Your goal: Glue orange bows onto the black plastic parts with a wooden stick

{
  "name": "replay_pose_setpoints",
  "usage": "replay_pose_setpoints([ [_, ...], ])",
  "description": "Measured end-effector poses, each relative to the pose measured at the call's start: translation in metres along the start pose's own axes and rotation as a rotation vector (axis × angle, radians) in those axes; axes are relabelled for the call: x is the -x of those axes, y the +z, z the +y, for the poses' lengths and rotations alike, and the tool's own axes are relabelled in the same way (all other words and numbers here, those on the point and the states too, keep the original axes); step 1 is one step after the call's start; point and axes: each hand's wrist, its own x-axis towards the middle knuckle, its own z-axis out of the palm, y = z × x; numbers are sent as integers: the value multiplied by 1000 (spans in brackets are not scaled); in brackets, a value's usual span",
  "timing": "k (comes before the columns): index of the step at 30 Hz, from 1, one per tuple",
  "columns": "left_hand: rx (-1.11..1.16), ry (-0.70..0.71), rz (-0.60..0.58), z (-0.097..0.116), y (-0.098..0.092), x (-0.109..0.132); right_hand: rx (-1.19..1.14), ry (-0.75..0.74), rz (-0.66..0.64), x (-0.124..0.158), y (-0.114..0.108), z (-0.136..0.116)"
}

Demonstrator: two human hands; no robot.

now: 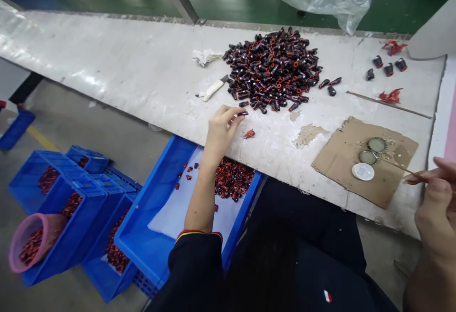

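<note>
My left hand (221, 134) pinches a small dark piece (242, 113) between thumb and fingertips, at the near edge of a large pile of black-and-orange pieces (276, 72). Just right of that hand lies an orange-red piece (250, 134). At the right edge, my right hand (436, 203) grips a thin stick (397, 165), whose far end reaches the bottle caps. Two upturned bottle caps (376, 145) with greyish contents and a white round lid (363, 171) sit on a cardboard sheet (342, 155).
A white-handled knife (213, 89) and crumpled tissue (205, 57) lie left of the pile. A long thin rod (388, 104), red scraps (390, 96) and several dark pieces (388, 69) are at right. Below the table edge stands a blue tray (142, 217) of red-black parts, beside blue crates (96, 203) and a pink basin (44, 217).
</note>
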Motion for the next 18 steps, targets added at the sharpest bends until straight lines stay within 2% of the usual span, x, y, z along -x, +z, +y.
replay_pose_setpoints([
  [2, 247, -25, -14, 16, 3, 5, -97, -67, 62, 2, 3, -1],
  [4, 528, -61, -96, 36, 13, 15, -121, -107, 60, 4, 6, -7],
  [7, 882, -129, -255, 65, 37, 31, -133, -46, -11, 9, 12, -16],
  [9, 1014, -176, -319, 80, 55, 38, -146, 1, -64, 13, 14, -20],
  [11, 1055, -181, -322, 92, 71, 42, -161, 27, -62, 16, 14, -21],
  [13, 1006, -138, -281, 99, 83, 44, -190, 30, 5, 17, 15, -21],
  [15, 870, -53, -222, 105, 93, 46, -218, 37, 109, 16, 15, -22],
  [18, 682, 62, -164, 112, 103, 50, -279, 158, 189, 16, 16, -24],
])
